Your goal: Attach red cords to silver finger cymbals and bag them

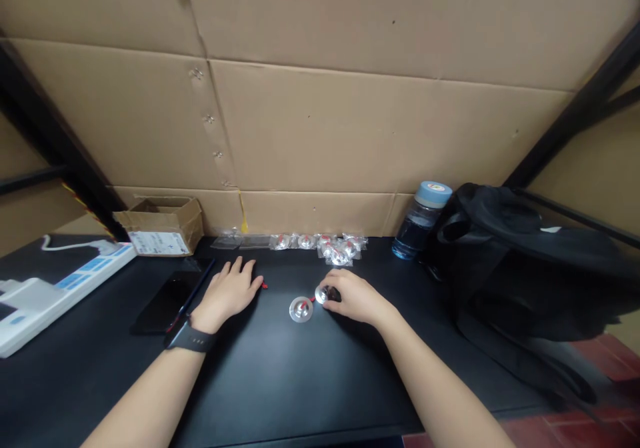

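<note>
My left hand lies flat on the black table, fingers stretched out, with a small red bit at its fingertips. My right hand is curled around a small shiny metal disc with a red part. A second round silver disc lies on the table just left of it, between the two hands. A black watch sits on my left wrist.
Several clear packets of similar discs line the back edge. A water bottle and black bag stand right. A phone, cardboard box and white power strip lie left. Cardboard walls surround the table.
</note>
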A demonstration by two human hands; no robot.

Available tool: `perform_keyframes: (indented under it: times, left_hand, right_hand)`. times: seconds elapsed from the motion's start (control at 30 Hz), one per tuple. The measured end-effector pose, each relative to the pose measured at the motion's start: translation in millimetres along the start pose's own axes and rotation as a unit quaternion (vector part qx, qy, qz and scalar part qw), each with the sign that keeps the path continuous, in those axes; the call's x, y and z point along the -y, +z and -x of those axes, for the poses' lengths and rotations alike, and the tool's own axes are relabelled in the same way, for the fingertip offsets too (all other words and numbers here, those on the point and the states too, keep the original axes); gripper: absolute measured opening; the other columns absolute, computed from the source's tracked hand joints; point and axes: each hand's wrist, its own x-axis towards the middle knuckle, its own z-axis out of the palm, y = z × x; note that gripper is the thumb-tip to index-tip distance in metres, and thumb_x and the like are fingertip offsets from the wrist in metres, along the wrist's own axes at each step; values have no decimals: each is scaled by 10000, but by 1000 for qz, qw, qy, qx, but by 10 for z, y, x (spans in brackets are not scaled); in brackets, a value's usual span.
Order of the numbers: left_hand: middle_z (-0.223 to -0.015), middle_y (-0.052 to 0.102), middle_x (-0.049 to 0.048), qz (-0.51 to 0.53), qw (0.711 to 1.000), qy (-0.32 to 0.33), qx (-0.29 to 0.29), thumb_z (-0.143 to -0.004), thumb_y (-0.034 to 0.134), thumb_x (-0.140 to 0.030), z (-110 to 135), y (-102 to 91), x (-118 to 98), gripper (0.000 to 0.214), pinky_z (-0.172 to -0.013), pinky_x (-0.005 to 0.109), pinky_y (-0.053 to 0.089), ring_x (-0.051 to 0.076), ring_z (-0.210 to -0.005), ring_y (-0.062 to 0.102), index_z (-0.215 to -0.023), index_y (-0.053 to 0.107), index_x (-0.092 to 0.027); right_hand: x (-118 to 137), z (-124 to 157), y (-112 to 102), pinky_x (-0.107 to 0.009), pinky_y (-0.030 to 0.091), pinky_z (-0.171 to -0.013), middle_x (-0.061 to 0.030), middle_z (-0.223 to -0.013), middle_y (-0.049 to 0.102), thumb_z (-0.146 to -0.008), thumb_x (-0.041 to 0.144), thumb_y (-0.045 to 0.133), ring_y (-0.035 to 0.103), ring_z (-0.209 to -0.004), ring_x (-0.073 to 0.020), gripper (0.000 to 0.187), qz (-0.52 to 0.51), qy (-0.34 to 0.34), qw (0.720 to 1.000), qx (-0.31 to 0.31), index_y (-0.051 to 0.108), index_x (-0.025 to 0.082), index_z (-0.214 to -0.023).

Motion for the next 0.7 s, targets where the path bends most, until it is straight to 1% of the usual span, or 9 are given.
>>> perform_keyframes:
  times: [0.07,0.13,0.23,0.33,0.43,0.57,0.63,0.7]
  left_hand:
    - [-1559,469,213,16,999,23,-14,-1012,372,-501,1,-25,20,607,-1155,525,354,390,-1459,418,-1482,520,-147]
    - [-1506,537,194,43,997,63,-22,-1008,395,-492,2,-80,50,570,-1152,490,376,356,-1407,490,-1422,576,-145]
    - [-1412,630,124,91,986,142,-10,-967,504,-463,4,-176,88,450,-1087,416,453,307,-1248,627,-1301,672,-213]
    - [-1308,697,57,135,972,195,-9,-918,596,-379,7,-234,94,309,-1046,375,479,273,-1158,671,-1172,741,-281]
    - [-1204,732,39,160,962,222,-4,-897,608,-287,3,-249,64,254,-987,342,496,248,-1095,683,-1097,763,-299]
    - [-991,732,32,160,956,245,25,-889,599,-242,10,-247,-24,173,-820,289,498,210,-900,685,-934,760,-287]
    - [-926,711,29,163,955,245,32,-888,584,-218,31,-246,-74,163,-751,267,477,192,-822,668,-906,737,-272]
    - [-905,696,28,170,954,243,32,-891,560,-189,57,-248,-117,167,-718,256,459,179,-786,653,-903,711,-259]
  right_hand:
    - [34,7,12,-303,492,-812,-53,-1093,696,-815,221,749,645,-1009,-222,256,3,-4,1000,-8,742,259,-1068]
    - [64,10,22,-298,483,-777,-51,-1075,697,-787,179,738,649,-991,-223,256,6,-6,1000,-17,741,255,-1032]
    - [91,-2,37,-291,468,-741,-34,-1033,700,-717,145,750,650,-946,-220,277,14,-1,1000,-21,736,254,-971]
    - [93,-25,53,-290,464,-744,-27,-1005,700,-667,160,781,647,-935,-221,312,13,4,999,-36,730,253,-961]
    - [75,-41,75,-296,473,-783,-28,-1026,698,-677,171,774,648,-960,-221,319,5,-4,998,-62,724,253,-981]
    - [42,-45,105,-296,483,-801,-26,-1032,696,-693,169,755,651,-948,-210,310,1,-13,997,-79,719,254,-989]
    - [32,-45,108,-297,489,-809,-26,-1041,694,-696,170,749,650,-947,-208,315,-2,-15,996,-87,716,253,-998]
    - [27,-46,100,-301,494,-818,-28,-1059,694,-698,177,747,648,-950,-209,315,-7,-18,995,-100,714,249,-1003]
